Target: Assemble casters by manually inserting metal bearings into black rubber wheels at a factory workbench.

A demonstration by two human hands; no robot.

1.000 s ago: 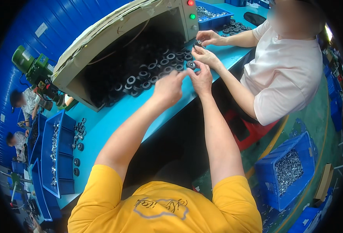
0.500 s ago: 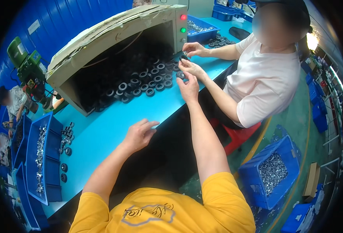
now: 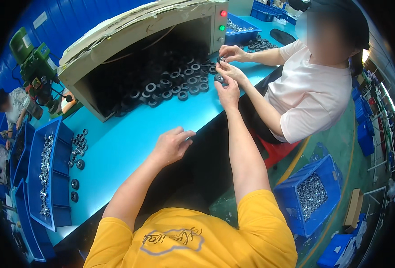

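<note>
At the blue table's near edge, my left hand [image 3: 171,146] has its fingers curled, with thumb and forefinger almost together. A small glint shows at its fingertips, too small to name. My right hand [image 3: 228,94] reaches farther out and pinches a black ring-shaped part [image 3: 218,78] with a metallic centre. Just beyond it, a co-worker's two hands [image 3: 231,54] hold a similar dark ring part [image 3: 221,58]. To the left of my right hand lies a heap of black rings [image 3: 182,95], spilling from the mouth of a beige box-shaped machine [image 3: 82,82].
Blue bins [image 3: 60,134] of shiny metal parts stand at the left, beside several small parts [image 3: 78,147] on the table [image 3: 121,143]. A green drilling machine [image 3: 34,67] is behind them. A co-worker [image 3: 313,89] sits at the right, near a blue floor crate [image 3: 287,203].
The view has shifted slightly, so the scene sits farther right. My left hand's thumb and forefinger have closed together. My right hand still holds the black ring part.
</note>
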